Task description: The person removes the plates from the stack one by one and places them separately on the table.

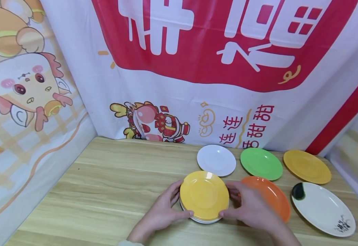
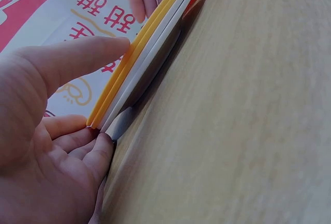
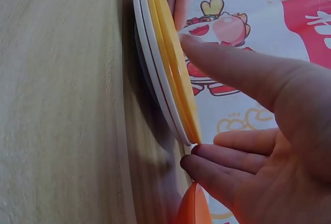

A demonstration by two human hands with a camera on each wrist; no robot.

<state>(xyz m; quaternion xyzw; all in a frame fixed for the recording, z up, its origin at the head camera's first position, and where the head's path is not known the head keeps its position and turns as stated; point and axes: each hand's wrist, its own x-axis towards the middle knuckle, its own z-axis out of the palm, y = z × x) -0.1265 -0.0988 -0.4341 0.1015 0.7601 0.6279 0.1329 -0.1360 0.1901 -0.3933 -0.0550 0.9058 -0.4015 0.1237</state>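
A stack of round plates point(image 1: 204, 195), yellow on top and white underneath, is between my two hands at the front middle of the table. My left hand point(image 1: 166, 209) grips its left side, thumb on the yellow rim and fingers at the edge. On the opposite side my right hand point(image 1: 249, 207) holds it likewise, its thumb at the near right rim. Seen edge-on in the left wrist view, the stacked plates point(image 2: 135, 61) show yellow layers over white ones, close over the wooden table point(image 2: 232, 120). The right wrist view shows the same layers point(image 3: 173, 69), fingertips right at the rim.
Behind the stack lie a white plate point(image 1: 216, 160), a green plate point(image 1: 261, 164) and a yellow plate point(image 1: 307, 166). An orange plate point(image 1: 274, 196) is partly behind my right hand. Further right lies an oval patterned plate point(image 1: 323, 208). A printed cloth point(image 1: 179, 78) hangs behind the table.
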